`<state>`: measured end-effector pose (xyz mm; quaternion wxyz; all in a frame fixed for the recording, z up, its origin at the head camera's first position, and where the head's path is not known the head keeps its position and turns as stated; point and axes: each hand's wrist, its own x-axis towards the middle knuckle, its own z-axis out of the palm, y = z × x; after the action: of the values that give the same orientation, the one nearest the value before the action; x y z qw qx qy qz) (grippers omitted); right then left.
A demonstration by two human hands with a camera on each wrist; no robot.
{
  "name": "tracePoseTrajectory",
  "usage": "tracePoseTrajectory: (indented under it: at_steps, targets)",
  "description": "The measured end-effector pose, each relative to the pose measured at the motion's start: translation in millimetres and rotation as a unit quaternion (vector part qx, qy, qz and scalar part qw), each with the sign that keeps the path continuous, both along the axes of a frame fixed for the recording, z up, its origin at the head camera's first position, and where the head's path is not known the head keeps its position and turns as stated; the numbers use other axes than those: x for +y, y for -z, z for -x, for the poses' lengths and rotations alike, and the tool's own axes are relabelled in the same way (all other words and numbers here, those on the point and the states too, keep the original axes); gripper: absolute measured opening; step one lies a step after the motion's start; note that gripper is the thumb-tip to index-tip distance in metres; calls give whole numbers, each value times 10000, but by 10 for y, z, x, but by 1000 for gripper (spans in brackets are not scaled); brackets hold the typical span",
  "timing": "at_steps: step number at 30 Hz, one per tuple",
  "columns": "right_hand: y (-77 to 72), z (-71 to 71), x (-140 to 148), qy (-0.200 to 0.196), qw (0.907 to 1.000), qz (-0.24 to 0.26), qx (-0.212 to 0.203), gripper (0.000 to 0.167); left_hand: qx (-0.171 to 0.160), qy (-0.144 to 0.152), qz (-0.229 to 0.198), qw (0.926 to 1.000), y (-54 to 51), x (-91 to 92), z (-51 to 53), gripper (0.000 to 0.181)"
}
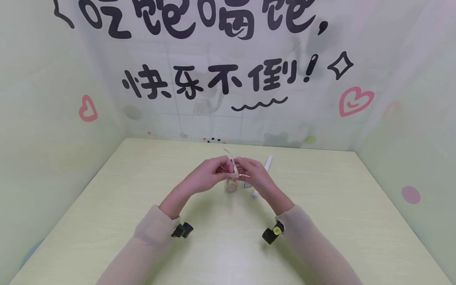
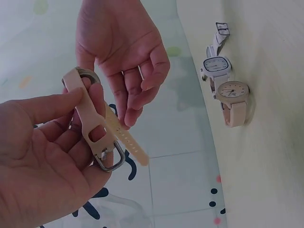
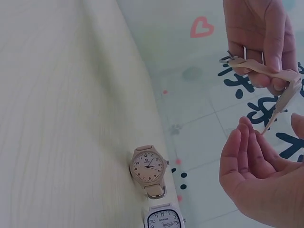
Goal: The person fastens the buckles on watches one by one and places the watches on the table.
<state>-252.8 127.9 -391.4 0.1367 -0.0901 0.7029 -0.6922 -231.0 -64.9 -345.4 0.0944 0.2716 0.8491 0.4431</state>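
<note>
Above the table (image 1: 228, 245), toward the middle of its far edge, the left hand (image 2: 47, 152) pinches a watch (image 2: 86, 110) between thumb and bent fingers, its buckle (image 2: 112, 166) undone. The right hand (image 3: 266, 178) waits close by, fingers loosely bent; whether they touch the watch is unclear. The step seems to be handling the unfastened band; the next move probably calls for bringing its free end to the buckle. A pink watch (image 2: 232, 90) and white watch (image 2: 216, 65) lie near the far edge.

Soft light's glaring faintly on tbl (image 1: 228, 257), lower ctr; sleeves (image 1: 146, 245) are casting diffuse shadows; wrist pics are looking dimmer.
</note>
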Motion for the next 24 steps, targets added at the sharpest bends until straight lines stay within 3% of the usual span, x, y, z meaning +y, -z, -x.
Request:
tracePoseTrajectory:
  at_steps: [6, 14, 24]
  targets:
    - [-14, 5, 13, 171, 9995, 189, -176, 46, -23, 201, 245, 9995, 27, 10, -6, 4]
    - [-1, 4, 56, 352, 9993, 135, -77, 37, -43, 451, 665, 9968, 64, -2, -4, 4]
    - [-26, 3, 100, 629, 9944, 844, -107, 37, -150, 221, 876, 9958, 152, -66, 48, 7]
